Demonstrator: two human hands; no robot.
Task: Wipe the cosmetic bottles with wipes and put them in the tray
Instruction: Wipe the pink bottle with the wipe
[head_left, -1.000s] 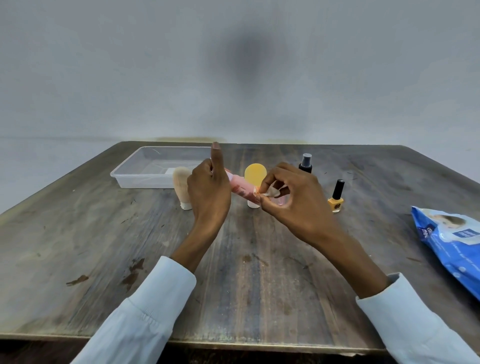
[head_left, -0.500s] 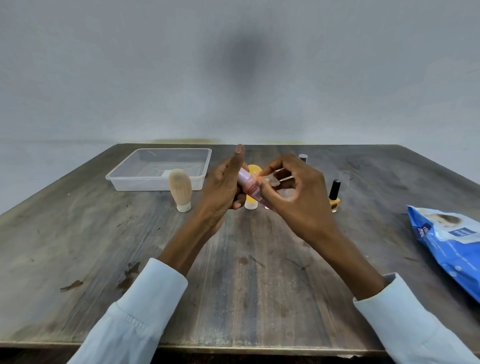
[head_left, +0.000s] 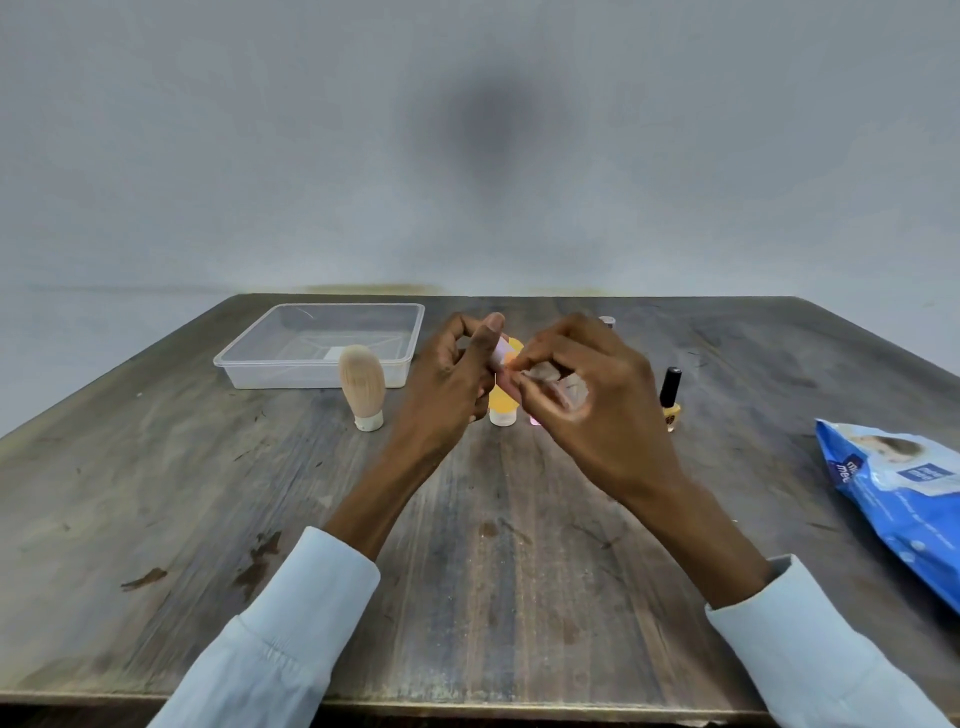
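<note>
Two pale blue shirt sleeves (head_left: 291, 639) reach in from the near edge of the dark, worn wooden tabletop (head_left: 156, 519). A crinkly blue pack of wipes (head_left: 904, 499) lies at the right side, well apart from the rest.

Above the middle, the two hands meet. The left hand (head_left: 447, 384) is wrapped around a small pink cosmetic bottle (head_left: 500, 352) — only a pale bit of it shows by the thumb. The right hand (head_left: 587, 405) is pinched shut on a small whitish wipe (head_left: 545, 375), pressed right against the bottle. The wipe is blurry.

Just behind the hands, a round yellow bottle with a white cap (head_left: 503, 402) stands cap-down on the tabletop, partly hidden. To the left stands a tan oval bottle on a white cap (head_left: 362, 387), upright. To the right is a little yellow nail polish bottle with a tall black cap (head_left: 670, 399). A small grey top (head_left: 606, 321) peeks over the right hand — too hidden to tell what it is.

Farthest back, at the left, sits a clear plastic tray (head_left: 249, 371) with low walls. The tan bottle stands just in front of it, outside. No bottle is in the tray.
</note>
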